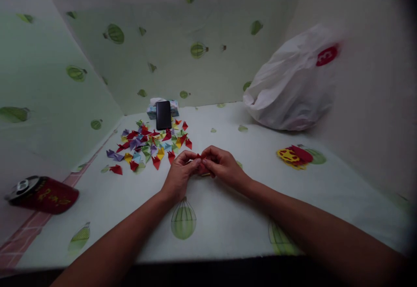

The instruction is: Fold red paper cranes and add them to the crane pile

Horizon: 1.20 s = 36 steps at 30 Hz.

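My left hand [183, 171] and my right hand [223, 165] meet over the middle of the table [221, 226]. Both pinch a small piece of folded red paper [200, 156], thumbs together in front of it. Fingers cover most of the paper, so its full shape is hidden. A yellowish edge shows beneath the fingers, too small to identify. Left of and beyond my left hand lies a loose spread of small folded paper birds [156, 161] in red, yellow, green, blue and purple.
A black phone [163, 115] leans on a tissue box [151, 111] behind the birds. At the left edge stands a red drink can [48, 196]. To the right are a red and yellow flat item [295, 155] and a bulging white plastic bag [289, 82]. Walls enclose the table's back and sides.
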Motion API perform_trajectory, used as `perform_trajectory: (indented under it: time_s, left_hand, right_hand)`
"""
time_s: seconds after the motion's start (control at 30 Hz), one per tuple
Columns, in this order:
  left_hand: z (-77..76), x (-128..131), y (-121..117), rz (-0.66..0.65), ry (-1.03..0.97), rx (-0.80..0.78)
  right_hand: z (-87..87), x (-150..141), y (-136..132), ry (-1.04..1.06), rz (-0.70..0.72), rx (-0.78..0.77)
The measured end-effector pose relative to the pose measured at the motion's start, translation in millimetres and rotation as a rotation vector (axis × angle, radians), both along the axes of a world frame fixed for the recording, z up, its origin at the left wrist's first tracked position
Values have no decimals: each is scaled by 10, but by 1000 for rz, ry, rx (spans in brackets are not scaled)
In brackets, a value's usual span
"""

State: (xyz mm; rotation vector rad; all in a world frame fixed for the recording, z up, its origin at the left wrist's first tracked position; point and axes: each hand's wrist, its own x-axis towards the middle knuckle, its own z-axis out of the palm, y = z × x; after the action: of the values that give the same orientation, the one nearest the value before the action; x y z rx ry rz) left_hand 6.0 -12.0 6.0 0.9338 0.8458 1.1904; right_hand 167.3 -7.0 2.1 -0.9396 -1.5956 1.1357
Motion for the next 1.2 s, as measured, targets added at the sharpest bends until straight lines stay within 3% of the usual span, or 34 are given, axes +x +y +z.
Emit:
perform_trajectory:
  time_s: [0.47,0.93,1.2]
  left_hand:
    - [-5,-10,0,40,75,97]
    - [2,-42,13,-7,239,202]
    - [20,-46,25,41,363,274]
  right_hand:
    - [16,-15,-18,127,24,-90]
    - [43,12,-30,-50,-70,86]
    - [31,12,-39,-127,-89,156]
